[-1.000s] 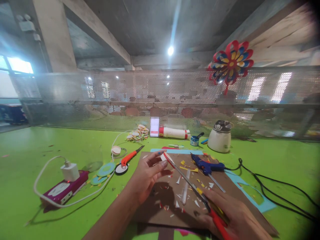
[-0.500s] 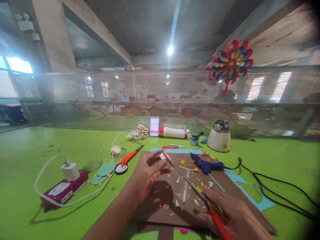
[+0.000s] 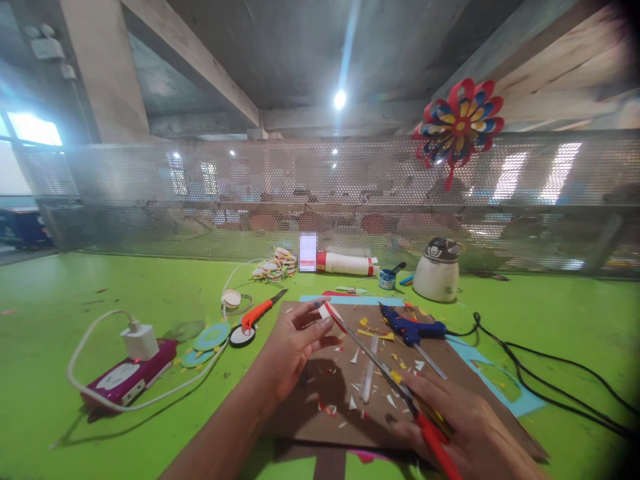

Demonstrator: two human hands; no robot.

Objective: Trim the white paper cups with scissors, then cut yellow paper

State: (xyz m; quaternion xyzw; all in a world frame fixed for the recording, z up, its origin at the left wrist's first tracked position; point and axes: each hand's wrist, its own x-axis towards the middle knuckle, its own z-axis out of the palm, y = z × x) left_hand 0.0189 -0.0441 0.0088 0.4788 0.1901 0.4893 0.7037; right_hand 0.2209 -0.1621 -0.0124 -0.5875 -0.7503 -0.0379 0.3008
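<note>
My left hand (image 3: 295,343) pinches a small white paper piece with a red edge (image 3: 331,316) between thumb and fingers. The fingers of my right hand (image 3: 450,417) are wrapped round a pair of scissors (image 3: 431,433) with red-orange handles. Their long metal blades point up and left, and the tip meets the lower edge of the piece. Something yellow shows by the handle, partly hidden by my fingers. Both hands are over a brown board (image 3: 325,427) strewn with white, red and yellow scraps. A clear stick (image 3: 369,377) lies on the board under the blades.
A blue hot glue gun (image 3: 413,328) lies at the board's right, its black cord trailing right. To the left are an orange-handled knife (image 3: 257,315), light-blue paper rings (image 3: 213,338) and a purple power strip (image 3: 133,380). Behind stand a phone (image 3: 308,252) and a white bottle (image 3: 437,272).
The view has shifted very slightly. Both hands, the paper piece and the scissors keep almost the same pose.
</note>
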